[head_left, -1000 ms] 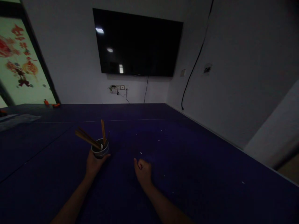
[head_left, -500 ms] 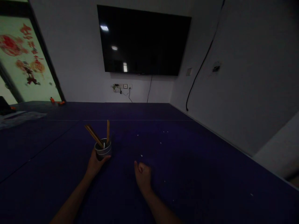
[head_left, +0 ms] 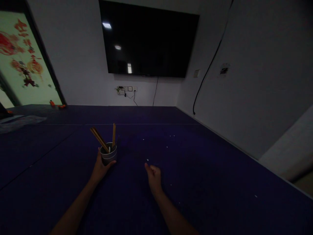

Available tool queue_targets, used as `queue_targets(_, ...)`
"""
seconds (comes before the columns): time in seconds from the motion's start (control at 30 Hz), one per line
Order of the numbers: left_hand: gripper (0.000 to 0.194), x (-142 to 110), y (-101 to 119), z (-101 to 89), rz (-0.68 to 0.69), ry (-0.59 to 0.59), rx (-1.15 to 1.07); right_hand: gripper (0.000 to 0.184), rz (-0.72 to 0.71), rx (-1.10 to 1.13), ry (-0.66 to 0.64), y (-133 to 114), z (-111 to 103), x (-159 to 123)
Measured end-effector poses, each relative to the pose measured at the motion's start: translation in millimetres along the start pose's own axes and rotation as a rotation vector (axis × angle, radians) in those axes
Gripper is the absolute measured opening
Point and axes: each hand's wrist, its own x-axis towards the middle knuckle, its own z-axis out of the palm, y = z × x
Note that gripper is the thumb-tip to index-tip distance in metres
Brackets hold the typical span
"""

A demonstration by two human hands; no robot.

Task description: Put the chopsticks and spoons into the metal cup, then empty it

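A grey cup (head_left: 109, 158) with lighter bands near its rim stands on the dark purple surface. My left hand (head_left: 100, 170) is closed round its near side, thumb in front and fingers on the left. Several wooden sticks (head_left: 99, 138) that look like chopsticks lean out to the left, while a more upright wooden stick (head_left: 113, 134) rises at the back. A small white piece also shows inside the cup. To the right, my right hand (head_left: 154, 178) is curled into a fist with the thumb up; I see nothing in it. A white scrap (head_left: 147, 160) lies just beyond that hand.
More small white scraps (head_left: 167, 147) are scattered over the purple surface (head_left: 207, 169). Clear plastic sheeting (head_left: 23, 123) and small orange objects (head_left: 61, 106) lie far left. A black cable (head_left: 194, 113) hangs down the right wall. A television (head_left: 151, 39) hangs on the back wall.
My right hand has shifted slightly right and forward, still curled. My left hand keeps its hold on the cup. The whole view has moved a little.
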Motion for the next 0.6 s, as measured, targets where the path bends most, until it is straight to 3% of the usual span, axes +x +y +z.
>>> queue_targets(0.1, 0.115, -1, -2, 1.0, -0.033, -0.019, 0.0, 0.059, 0.089, 0.111, -0.117, 1, -3, 4)
queue_targets(0.2, 0.115, -4, 2, -2.2, -0.005, 0.055, 0.025, 0.061, 0.174, 0.208, -0.24, -1, -8, 9)
queue_targets(0.33, 0.101, -11, 13, -10.6, 0.196, 0.317, 0.126, 0.063, 0.334, 0.416, -0.48, -7, -19, 15)
queue_targets(0.43, 0.07, -20, 16, -12.9, 0.308, 0.502, 0.293, 0.067, 0.484, 0.655, -0.712, -8, -27, 16)
queue_targets(0.53, 0.03, -29, 14, -7.7, 0.403, 0.413, 0.384, 0.071, 0.527, 0.765, -0.889, -4, -32, 18)
queue_targets(0.6, 0.025, -35, 15, -2.0, 0.472, 0.268, 0.394, 0.075, 0.536, 0.814, -1.027, 1, -33, 19)
